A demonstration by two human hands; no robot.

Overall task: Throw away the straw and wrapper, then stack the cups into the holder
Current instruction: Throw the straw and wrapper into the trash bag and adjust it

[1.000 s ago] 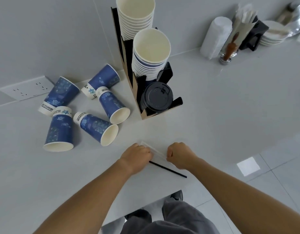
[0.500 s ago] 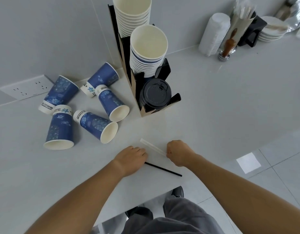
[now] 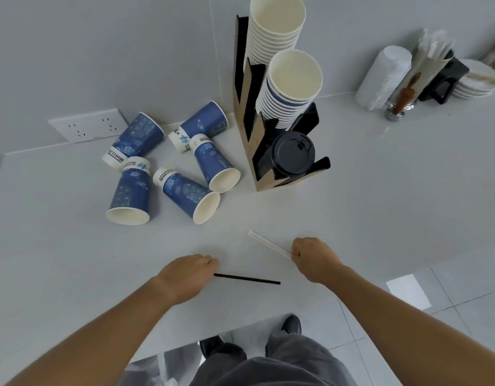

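Observation:
A thin black straw (image 3: 247, 279) lies near the counter's front edge, and my left hand (image 3: 188, 275) is closed on its left end. My right hand (image 3: 313, 257) pinches one end of the long white paper wrapper (image 3: 268, 244), which points up and left from my fist. Several blue paper cups (image 3: 185, 190) lie on their sides at the left. The black and brown cup holder (image 3: 249, 146) stands behind, filled with two stacks of white cups (image 3: 292, 87) and a stack of black lids (image 3: 292, 156).
A wall socket (image 3: 86, 129) sits behind the blue cups. At the back right stand a sleeve of white lids (image 3: 383, 76), a container of wrapped straws (image 3: 433, 65), a small bell (image 3: 395, 112) and stacked plates (image 3: 477, 82). The counter edge runs just in front of my hands.
My hands have pulled apart. The straw has slid out of the wrapper and gone left with my left hand, while the wrapper stays in my right hand.

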